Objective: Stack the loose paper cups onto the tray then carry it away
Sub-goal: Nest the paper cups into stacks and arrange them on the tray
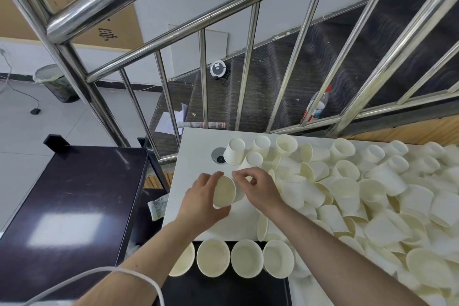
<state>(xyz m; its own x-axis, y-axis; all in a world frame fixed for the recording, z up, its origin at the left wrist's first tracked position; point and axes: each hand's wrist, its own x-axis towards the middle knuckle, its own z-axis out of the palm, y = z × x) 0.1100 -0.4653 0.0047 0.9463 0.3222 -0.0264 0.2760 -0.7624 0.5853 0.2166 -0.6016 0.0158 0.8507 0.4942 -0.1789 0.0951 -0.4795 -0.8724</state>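
Note:
My left hand (201, 202) grips a white paper cup (224, 191) lying on its side, mouth toward me, above the white table (193, 154). My right hand (258, 187) reaches in from the right with thumb and forefinger curled at the cup's far end; what they pinch is hidden. A big heap of loose paper cups (360, 196) covers the table's right half. Several upright cups (244, 257) stand in a row on the black tray (223, 290) at the table's near edge.
A dark cart top (69, 211) stands to the left of the table. A steel stair railing (203, 82) rises behind the table, with a plastic bottle (316, 104) and papers on the steps. A round cable port (218, 155) sits in the table's far left.

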